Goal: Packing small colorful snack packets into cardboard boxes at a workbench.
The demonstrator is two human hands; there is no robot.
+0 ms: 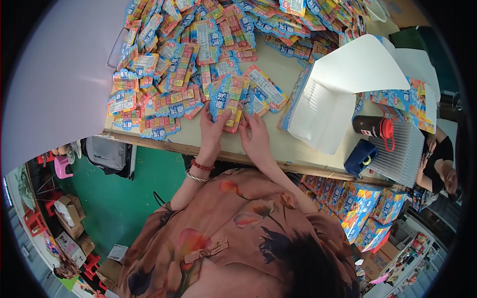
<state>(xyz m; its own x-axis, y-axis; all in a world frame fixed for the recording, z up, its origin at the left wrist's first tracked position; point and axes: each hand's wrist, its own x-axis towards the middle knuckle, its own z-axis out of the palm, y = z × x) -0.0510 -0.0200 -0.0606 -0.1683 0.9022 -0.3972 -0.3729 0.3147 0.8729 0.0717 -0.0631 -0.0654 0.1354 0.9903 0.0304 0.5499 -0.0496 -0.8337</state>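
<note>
Near the table's front edge, colourful blister packs of candy [229, 97] lie in a small bundle between my hands. How many packs are in it I cannot tell. My left hand [212, 133] grips the bundle's lower left side, its thumb lying across the front. Fingers of my right hand [256, 140] close on the lower right edge. Just right of the bundle lies a pack turned back side up [267, 88]. A large heap of the same packs [184, 64] spreads to the left and behind.
To the right stands an open white box [318, 114] with its lid raised. Beyond it are a dark bottle with a red cap [370, 127], a navy mug [360, 158] and clear ridged plastic trays [400, 151]. Filled boxes [355, 208] are stacked below the table; another person [437, 164] is at far right.
</note>
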